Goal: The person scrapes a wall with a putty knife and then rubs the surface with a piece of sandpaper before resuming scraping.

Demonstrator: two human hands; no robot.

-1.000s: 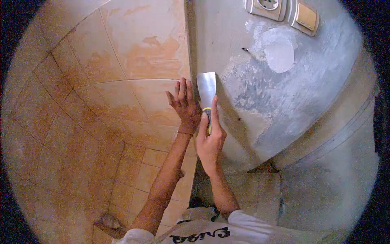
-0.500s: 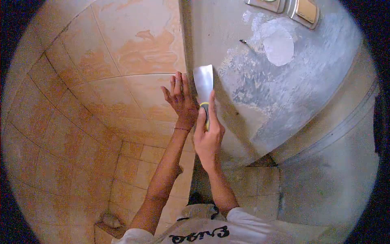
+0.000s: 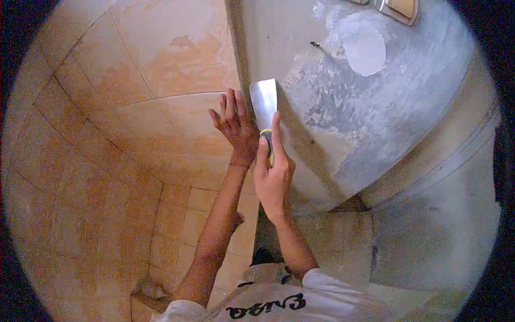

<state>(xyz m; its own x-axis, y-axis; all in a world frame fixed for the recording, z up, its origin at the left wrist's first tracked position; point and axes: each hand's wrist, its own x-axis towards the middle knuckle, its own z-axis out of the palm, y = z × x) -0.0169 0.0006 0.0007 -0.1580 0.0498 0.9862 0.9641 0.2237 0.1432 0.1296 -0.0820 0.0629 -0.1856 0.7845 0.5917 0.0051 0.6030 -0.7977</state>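
My right hand (image 3: 273,180) is wrapped round the grey and yellow handle of a putty knife (image 3: 264,104), its index finger stretched along the blade. The wide metal blade points up and lies over the grey wall strip beside the tile edge. My left hand (image 3: 236,129) rests with fingers spread on the orange and cream tiles (image 3: 198,115), just left of the knife. Right of the blade, the grey wall (image 3: 289,43) carries rough, mottled patches and a smooth pale round patch (image 3: 365,51).
A switch or socket plate (image 3: 399,8) is at the top right. A small dark bit (image 3: 315,44) sticks out of the wall left of the pale patch. Tiled surfaces (image 3: 75,204) extend at the lower left, and a small object (image 3: 153,290) sits at the bottom left.
Both hands and the putty knife appear slightly higher and further left in the view. The wall features have also shifted up and left, and both grips look the same.
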